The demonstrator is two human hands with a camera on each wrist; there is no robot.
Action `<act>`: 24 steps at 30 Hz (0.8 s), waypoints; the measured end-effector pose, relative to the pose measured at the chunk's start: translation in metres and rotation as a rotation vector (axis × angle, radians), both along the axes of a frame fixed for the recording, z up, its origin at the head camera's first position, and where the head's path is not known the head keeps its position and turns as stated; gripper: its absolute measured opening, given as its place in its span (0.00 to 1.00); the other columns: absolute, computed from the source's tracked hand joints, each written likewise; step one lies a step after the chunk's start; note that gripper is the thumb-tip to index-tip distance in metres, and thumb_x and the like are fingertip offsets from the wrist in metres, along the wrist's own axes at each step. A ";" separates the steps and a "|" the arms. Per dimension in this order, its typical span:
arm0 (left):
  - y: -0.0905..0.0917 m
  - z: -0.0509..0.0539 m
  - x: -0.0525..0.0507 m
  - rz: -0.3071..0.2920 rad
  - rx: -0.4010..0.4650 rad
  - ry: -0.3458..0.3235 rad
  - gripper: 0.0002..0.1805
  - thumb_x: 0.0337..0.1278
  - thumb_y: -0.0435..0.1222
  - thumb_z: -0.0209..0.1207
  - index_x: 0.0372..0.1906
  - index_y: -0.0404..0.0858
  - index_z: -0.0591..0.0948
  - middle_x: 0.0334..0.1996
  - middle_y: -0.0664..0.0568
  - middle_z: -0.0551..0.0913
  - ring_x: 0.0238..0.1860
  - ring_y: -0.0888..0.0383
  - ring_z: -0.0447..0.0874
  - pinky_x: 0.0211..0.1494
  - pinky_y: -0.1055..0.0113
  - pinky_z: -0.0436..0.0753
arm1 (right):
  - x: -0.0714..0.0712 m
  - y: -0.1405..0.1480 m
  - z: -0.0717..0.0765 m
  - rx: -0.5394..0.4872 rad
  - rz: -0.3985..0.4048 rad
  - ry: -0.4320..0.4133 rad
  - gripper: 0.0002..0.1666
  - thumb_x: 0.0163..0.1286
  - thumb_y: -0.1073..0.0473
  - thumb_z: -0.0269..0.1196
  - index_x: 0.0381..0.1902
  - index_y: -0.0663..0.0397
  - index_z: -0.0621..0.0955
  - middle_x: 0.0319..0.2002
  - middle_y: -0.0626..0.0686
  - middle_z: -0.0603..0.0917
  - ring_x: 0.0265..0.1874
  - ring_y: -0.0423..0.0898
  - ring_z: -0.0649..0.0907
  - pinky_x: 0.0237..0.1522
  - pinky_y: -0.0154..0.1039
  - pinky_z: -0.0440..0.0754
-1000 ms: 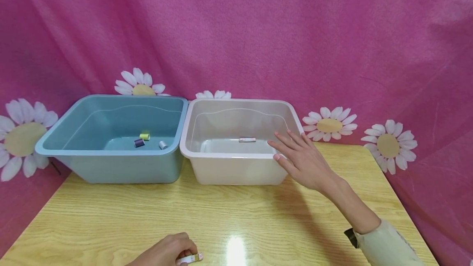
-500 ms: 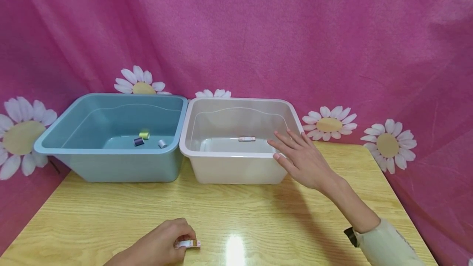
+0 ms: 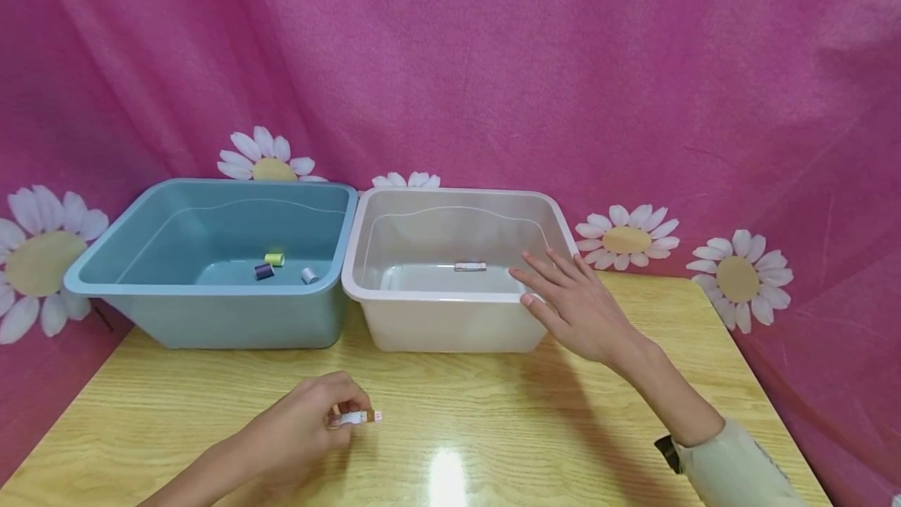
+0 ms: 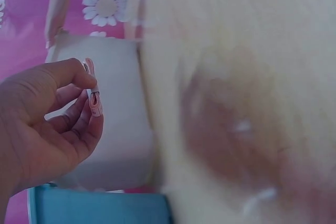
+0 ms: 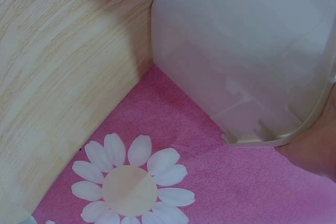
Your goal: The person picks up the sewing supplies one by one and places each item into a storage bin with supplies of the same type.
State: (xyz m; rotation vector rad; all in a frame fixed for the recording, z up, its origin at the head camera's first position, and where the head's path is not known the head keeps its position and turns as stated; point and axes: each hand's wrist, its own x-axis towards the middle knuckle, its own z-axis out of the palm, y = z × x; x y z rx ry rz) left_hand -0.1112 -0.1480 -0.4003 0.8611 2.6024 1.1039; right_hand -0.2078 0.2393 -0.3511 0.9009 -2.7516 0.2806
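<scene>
In the head view my left hand is above the table, left of the middle. Between thumb and fingers it pinches a small folded tape measure. The left wrist view shows this folded tape measure edge-on, pinkish-white and looped, with a band round its middle. My right hand rests with spread, straight fingers at the right rim of the white bin. Inside that bin lies a similar folded strip. From the right wrist only part of the right hand shows, touching the rim.
A blue-green bin stands left of the white one, against it. It holds a yellow thread spool, a dark purple spool and a pale spool. Behind the wooden table hangs a pink flowered cloth.
My left hand has moved forward from the table's near edge toward the bins, carrying the tape measure and rising off the table. The right hand has stayed put.
</scene>
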 end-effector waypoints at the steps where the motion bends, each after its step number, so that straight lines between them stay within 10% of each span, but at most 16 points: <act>1: 0.000 0.004 -0.001 0.001 -0.002 0.012 0.16 0.52 0.24 0.66 0.38 0.48 0.84 0.35 0.66 0.78 0.34 0.66 0.77 0.37 0.69 0.81 | 0.000 0.000 0.000 -0.001 0.000 0.000 0.29 0.80 0.41 0.48 0.72 0.42 0.72 0.75 0.49 0.63 0.75 0.57 0.56 0.72 0.63 0.45; 24: 0.015 0.062 -0.035 -0.030 0.077 0.233 0.15 0.51 0.21 0.65 0.41 0.41 0.85 0.36 0.60 0.81 0.34 0.62 0.78 0.37 0.69 0.83 | -0.001 -0.001 -0.001 0.010 -0.003 0.018 0.28 0.80 0.42 0.47 0.72 0.43 0.72 0.74 0.50 0.64 0.75 0.58 0.57 0.71 0.64 0.47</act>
